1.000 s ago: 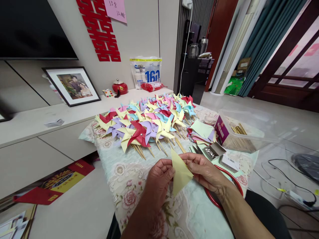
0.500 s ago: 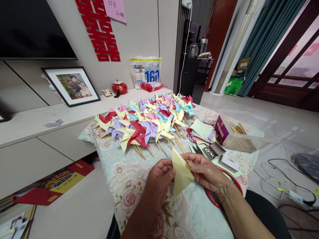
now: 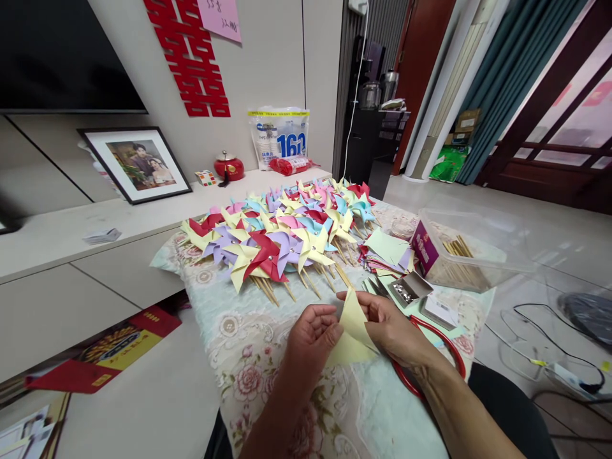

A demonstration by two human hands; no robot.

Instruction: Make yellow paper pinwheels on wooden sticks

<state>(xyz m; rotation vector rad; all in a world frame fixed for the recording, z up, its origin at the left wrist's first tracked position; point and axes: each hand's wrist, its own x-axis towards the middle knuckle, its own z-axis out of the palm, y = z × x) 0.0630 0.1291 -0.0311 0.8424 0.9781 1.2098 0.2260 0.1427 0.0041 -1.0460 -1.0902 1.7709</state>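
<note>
Between my two hands is a pale yellow sheet of paper (image 3: pixel 354 322), with one corner standing up and its lower part spread flat toward me. My left hand (image 3: pixel 313 338) pinches its left edge between thumb and fingers. On the other side my right hand (image 3: pixel 385 325) grips the paper, with the fingertips partly hidden behind it. Scissors with red handles (image 3: pixel 452 350) lie under my right wrist, their blades pointing away. Just beyond my hands, many paper pinwheels (image 3: pixel 270 255) on wooden sticks lie in overlapping rows.
A small box of metal fasteners (image 3: pixel 406 290) stands open beside a white box (image 3: pixel 438 312). Behind them are stacked coloured paper squares (image 3: pixel 386 248) and a clear plastic bin (image 3: pixel 471 271) with wooden sticks. A floral cloth (image 3: pixel 248 408) covers the table. Cables (image 3: pixel 535 357) run across the floor at right.
The yellow paper has turned and shifted slightly right, its lower part now spread out wider. My left hand has moved a little right with it; my right hand has changed its grip.
</note>
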